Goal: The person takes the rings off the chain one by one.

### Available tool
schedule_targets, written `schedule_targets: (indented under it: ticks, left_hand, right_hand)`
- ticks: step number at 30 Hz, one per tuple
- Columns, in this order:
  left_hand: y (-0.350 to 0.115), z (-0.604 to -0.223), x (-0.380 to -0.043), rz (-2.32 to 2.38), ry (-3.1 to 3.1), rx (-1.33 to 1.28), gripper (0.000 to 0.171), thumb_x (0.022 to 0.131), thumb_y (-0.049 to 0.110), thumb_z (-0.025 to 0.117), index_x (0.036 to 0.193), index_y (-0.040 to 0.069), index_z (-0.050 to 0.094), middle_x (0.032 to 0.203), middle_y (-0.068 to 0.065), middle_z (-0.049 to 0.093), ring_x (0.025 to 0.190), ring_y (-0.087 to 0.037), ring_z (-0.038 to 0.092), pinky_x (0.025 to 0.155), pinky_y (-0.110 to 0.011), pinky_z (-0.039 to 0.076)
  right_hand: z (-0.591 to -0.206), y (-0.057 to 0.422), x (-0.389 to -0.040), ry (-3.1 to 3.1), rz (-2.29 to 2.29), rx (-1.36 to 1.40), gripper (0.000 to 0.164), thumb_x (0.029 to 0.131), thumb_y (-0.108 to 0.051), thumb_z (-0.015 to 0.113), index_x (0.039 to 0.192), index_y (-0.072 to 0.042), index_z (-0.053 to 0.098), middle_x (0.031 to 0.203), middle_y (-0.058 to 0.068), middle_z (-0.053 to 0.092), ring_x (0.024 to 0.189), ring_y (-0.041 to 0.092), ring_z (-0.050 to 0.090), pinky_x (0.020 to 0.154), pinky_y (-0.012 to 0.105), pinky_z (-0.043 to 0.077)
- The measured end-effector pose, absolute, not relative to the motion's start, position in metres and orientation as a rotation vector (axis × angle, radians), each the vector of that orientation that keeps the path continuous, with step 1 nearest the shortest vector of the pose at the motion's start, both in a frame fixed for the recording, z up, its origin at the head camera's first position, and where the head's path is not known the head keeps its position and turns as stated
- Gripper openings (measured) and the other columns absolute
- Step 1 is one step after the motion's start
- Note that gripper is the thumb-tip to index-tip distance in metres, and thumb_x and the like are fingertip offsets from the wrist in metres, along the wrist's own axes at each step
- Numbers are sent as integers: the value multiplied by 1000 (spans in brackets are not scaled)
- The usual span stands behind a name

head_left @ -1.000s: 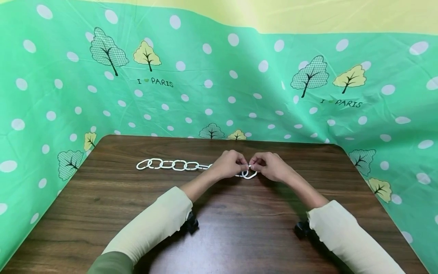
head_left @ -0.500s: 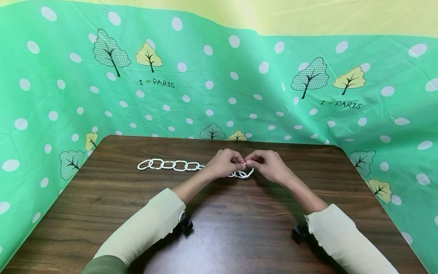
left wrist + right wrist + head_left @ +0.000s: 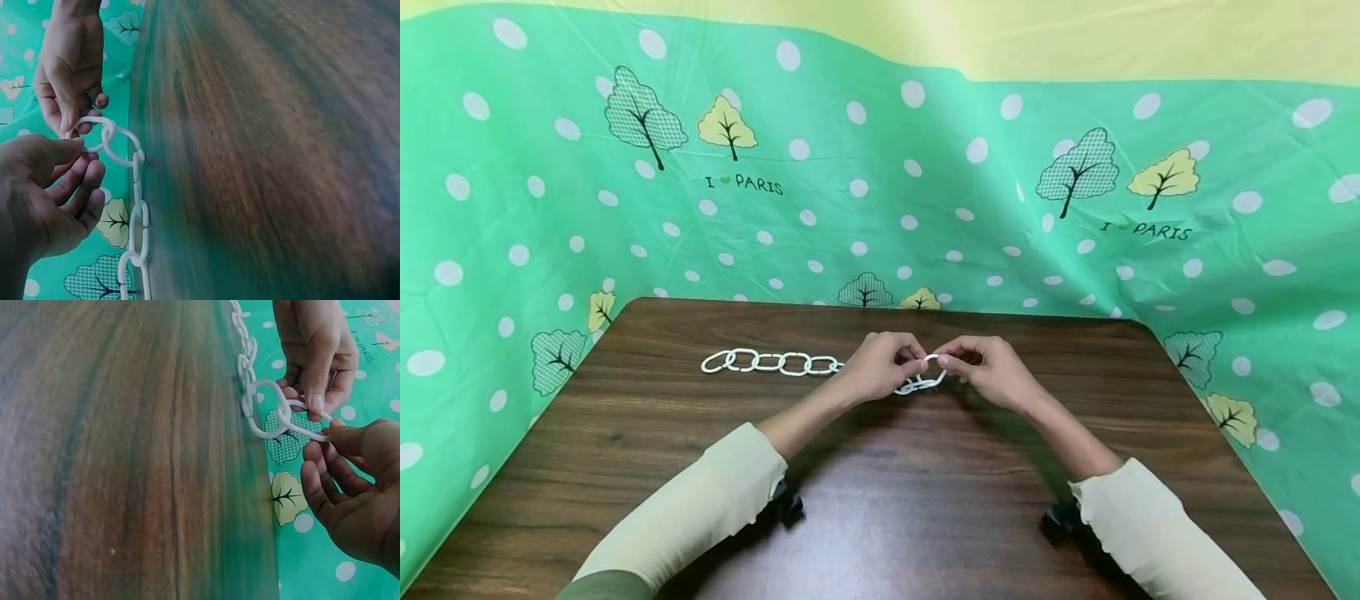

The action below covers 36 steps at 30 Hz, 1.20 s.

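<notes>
A chain [image 3: 793,363] of white oval links, plastic by its look, lies across the far part of the wooden table. My left hand [image 3: 887,365] and right hand [image 3: 988,368] meet at its right end, and both pinch the end link [image 3: 306,430] between thumb and fingers. That link is raised off the table and passes through a neighbouring link [image 3: 119,159], which hangs tilted down to the rest of the chain. In the head view the left hand and forearm cover part of the chain. My fingertips hide whether the pinched link has a gap.
The dark brown table [image 3: 910,500] reaches to a green spotted cloth [image 3: 865,208] behind and at both sides. Black wrist devices [image 3: 788,504] sit under both cream sleeves [image 3: 700,500].
The left hand has shifted a little left, drawing the end link along. The fingertips came close together, then parted slightly, and the link's top now shows between them.
</notes>
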State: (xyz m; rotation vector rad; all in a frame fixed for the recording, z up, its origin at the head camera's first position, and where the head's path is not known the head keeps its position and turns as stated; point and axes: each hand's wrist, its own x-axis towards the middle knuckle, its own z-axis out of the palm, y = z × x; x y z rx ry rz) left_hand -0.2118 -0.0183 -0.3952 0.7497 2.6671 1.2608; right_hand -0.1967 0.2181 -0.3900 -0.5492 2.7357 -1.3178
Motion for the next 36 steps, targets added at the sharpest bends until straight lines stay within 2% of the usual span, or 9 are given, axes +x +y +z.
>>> schedule_targets:
  ticks: [8,14,21,27,32,36]
  left_hand:
    - [-25,-395,-207,1323,2680,717,10,109,19,77,109,10,82,101,-4,85,90,-11,73,83,-29,59]
    - [-30,-396,-204,1370,2685,700,11,107,19,79,111,9,82,102,-4,85,89,-12,72,80,-28,58]
    - [-32,-398,-202,1433,2699,659,12,108,20,78,114,10,82,104,-4,85,91,-12,72,81,-27,58]
    - [-33,-398,-201,1536,2676,604,12,107,19,80,114,10,81,105,-4,84,92,-14,74,83,-28,61]
    - [-32,-397,-202,1587,2673,577,13,107,20,80,115,10,81,106,-5,84,94,-15,74,85,-30,61]
    - [-32,-395,-202,1609,2678,565,13,106,20,80,115,9,81,106,-6,84,95,-16,74,86,-31,60]
  right_hand:
    - [-392,216,-192,2680,-1391,-532,25,110,-22,76,124,-1,82,99,18,80,83,27,72,69,34,62]
    - [-393,213,-191,2633,-1431,-545,26,111,-19,74,124,2,80,103,19,80,88,29,73,76,34,65]
    - [-394,208,-193,2655,-1453,-552,24,111,-17,74,123,2,79,103,19,81,85,17,71,77,34,65]
    - [-396,205,-192,2660,-1500,-550,25,111,-16,74,124,5,77,105,21,82,86,18,74,79,35,66]
    - [-396,202,-192,2684,-1525,-541,25,111,-17,73,125,3,78,105,23,81,85,17,73,78,34,65]
    - [-396,200,-192,2701,-1537,-513,26,111,-18,74,125,4,77,104,24,80,85,22,74,76,32,63]
